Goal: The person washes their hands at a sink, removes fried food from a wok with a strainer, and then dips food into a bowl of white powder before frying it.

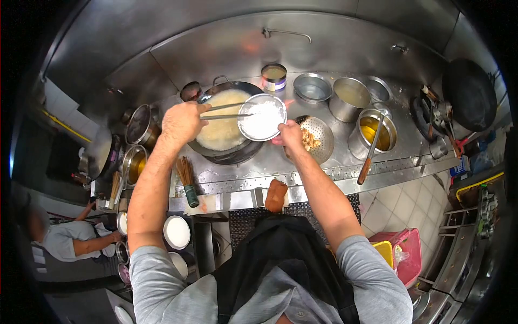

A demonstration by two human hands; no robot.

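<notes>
Your right hand (pixel 290 136) pinches the round steel bowl (pixel 262 116) of white rice; your left hand (pixel 182 122) grips metal tongs (pixel 224 111) over the wok (pixel 224 129).

Stainless steel backsplash (pixel 324 38), tiled floor (pixel 399 200), metal counter (pixel 324 173), red bin (pixel 410 251)

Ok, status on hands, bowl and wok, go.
Left hand gripping tongs. Right hand tilting bowl of white rice over wok. Nothing in the way.

Bright overhead glare, fisheye-warped dark edges.
</notes>
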